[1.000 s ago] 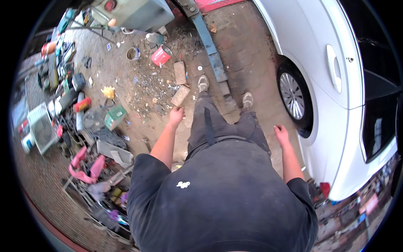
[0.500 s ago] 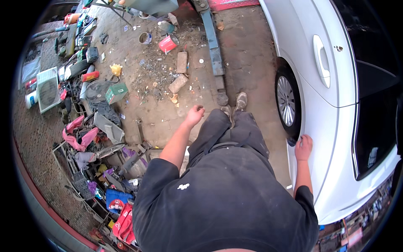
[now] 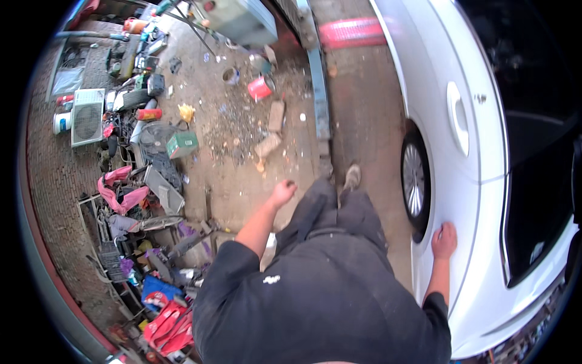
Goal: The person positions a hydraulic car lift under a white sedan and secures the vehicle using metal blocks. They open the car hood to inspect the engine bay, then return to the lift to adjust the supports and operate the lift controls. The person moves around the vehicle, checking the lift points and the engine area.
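The right hand [image 3: 444, 240] rests flat on the white car [image 3: 479, 151], fingers spread open against the panel just behind the rear wheel [image 3: 414, 180]. The car fills the right side of the view; one wheel and one door handle [image 3: 459, 118] show. The left hand [image 3: 282, 193] hangs free over the dirt ground [image 3: 242, 182], fingers curled loosely shut around nothing, well apart from the car.

Ahead of the left hand lie two pale bricks [image 3: 276, 115], one beyond the other, and past them a red bucket [image 3: 260, 88] on its side, with a small round tin [image 3: 230, 75] near it. A long metal rail [image 3: 318, 91] runs up the ground between the bricks and the car, and a red mat [image 3: 353, 31] lies at its far end.

To the left, a green box [image 3: 182, 144] sits on the ground, a small yellow scrap [image 3: 187, 111] beyond it. Farther left stands one white square fan unit [image 3: 88, 116] with a round grille, a white tub [image 3: 60, 123] beside it. Pink cloth [image 3: 124, 193] lies in the clutter below, and two red bags [image 3: 165, 324] with a blue sheet [image 3: 159, 286] sit near the lower left.
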{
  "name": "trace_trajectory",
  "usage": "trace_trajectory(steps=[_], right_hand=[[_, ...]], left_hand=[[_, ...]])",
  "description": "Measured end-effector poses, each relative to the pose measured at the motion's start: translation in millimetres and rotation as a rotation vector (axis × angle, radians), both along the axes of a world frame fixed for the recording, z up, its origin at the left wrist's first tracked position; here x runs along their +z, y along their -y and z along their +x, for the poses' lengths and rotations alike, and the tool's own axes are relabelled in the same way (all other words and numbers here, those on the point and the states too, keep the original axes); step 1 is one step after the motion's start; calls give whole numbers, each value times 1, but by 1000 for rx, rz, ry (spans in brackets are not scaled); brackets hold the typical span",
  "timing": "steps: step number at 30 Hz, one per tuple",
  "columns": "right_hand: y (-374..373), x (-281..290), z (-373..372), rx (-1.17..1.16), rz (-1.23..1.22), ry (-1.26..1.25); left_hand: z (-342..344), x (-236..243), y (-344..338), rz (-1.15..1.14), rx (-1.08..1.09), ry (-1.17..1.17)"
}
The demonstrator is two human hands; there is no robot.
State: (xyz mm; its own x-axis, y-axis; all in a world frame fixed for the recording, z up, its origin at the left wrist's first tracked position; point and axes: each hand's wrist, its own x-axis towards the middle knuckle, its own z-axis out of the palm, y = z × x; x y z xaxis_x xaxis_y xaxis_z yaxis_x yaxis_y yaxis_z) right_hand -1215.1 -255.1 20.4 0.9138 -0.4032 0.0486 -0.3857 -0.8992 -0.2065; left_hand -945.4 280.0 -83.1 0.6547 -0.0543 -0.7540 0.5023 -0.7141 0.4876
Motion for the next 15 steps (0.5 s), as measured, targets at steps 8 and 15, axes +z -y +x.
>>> trace_trajectory(steps=[8, 15], right_hand=[[-3, 3, 8, -8, 27, 11], [-5, 2, 13, -20, 22, 19]], left_hand=[[2, -4, 1, 7, 101, 21], [-6, -22, -7, 106, 43, -60]])
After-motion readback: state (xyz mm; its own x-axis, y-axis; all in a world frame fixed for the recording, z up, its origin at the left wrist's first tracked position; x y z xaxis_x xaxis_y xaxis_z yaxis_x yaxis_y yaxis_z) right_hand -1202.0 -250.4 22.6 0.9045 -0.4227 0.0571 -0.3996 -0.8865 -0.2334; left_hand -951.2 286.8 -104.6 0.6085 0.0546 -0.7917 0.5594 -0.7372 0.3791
